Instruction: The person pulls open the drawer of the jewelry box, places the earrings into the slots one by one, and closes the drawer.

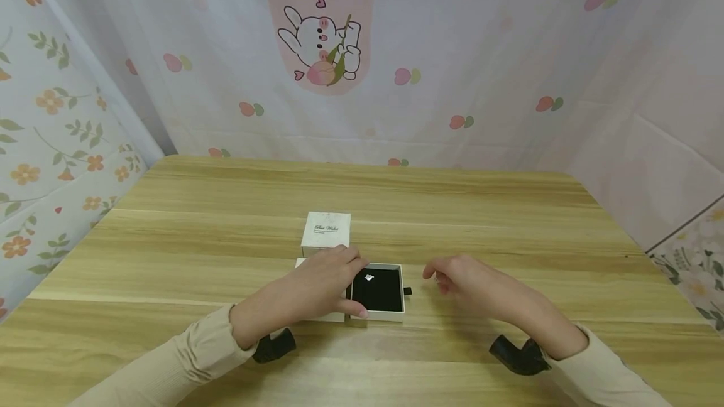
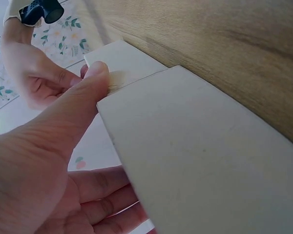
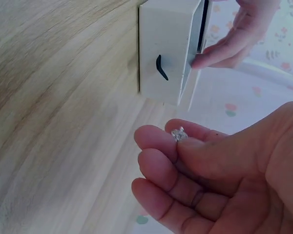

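Observation:
A white jewellery box (image 1: 403,316) has its drawer pulled out to the right, with a black tab (image 1: 408,291) on its end. On the black pad (image 1: 384,294) inside sits a small silvery piece (image 1: 369,277). My left hand (image 1: 317,281) grips the box across the drawer, thumb (image 2: 97,78) on the near side and fingers at the far side. To the right of the drawer, apart from it, my right hand (image 1: 469,278) pinches a small sparkling jewellery piece (image 3: 178,134) between thumb and index finger. Its lower part is hidden by the fingers.
Behind the left hand stands a white printed lid or box (image 1: 326,231), close to the jewellery box. The wooden table (image 1: 481,218) ends at a patterned curtain (image 1: 452,49). Black wrist devices (image 1: 520,355) hang under both wrists.

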A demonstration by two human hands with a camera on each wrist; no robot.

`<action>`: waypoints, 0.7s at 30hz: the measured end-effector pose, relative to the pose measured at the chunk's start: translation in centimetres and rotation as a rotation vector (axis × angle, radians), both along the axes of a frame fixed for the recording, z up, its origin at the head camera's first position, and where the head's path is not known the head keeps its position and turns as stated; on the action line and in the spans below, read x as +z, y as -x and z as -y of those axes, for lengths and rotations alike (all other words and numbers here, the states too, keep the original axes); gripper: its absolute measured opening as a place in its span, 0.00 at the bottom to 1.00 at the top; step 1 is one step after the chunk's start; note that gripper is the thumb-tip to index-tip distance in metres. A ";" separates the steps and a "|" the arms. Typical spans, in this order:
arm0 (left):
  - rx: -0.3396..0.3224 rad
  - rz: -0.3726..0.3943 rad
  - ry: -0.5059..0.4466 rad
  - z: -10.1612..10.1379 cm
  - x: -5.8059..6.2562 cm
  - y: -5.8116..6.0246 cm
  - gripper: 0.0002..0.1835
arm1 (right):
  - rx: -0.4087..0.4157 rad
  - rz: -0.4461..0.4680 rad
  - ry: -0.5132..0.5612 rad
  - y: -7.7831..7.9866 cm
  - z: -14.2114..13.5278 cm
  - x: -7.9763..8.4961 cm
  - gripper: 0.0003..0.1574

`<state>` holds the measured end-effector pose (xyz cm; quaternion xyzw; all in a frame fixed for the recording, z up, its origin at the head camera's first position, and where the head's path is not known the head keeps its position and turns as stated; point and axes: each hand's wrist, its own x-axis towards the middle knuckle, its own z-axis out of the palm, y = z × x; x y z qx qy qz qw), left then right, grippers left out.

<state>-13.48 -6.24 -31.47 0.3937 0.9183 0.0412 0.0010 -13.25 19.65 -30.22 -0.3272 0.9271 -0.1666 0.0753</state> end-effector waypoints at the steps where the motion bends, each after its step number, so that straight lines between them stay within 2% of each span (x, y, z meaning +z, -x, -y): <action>1: 0.000 0.001 -0.001 0.0 0.0 0.0 0.38 | 0.010 -0.006 0.012 0.0 0.0 0.1 0.14; 9: 0.001 0.006 0.005 0.0 0.0 0.0 0.38 | 0.028 -0.055 0.078 0.2 0.3 0.5 0.08; 21: 0.005 0.015 0.004 0.0 0.0 0.0 0.38 | -0.001 -0.138 0.122 0.2 2.0 0.8 0.10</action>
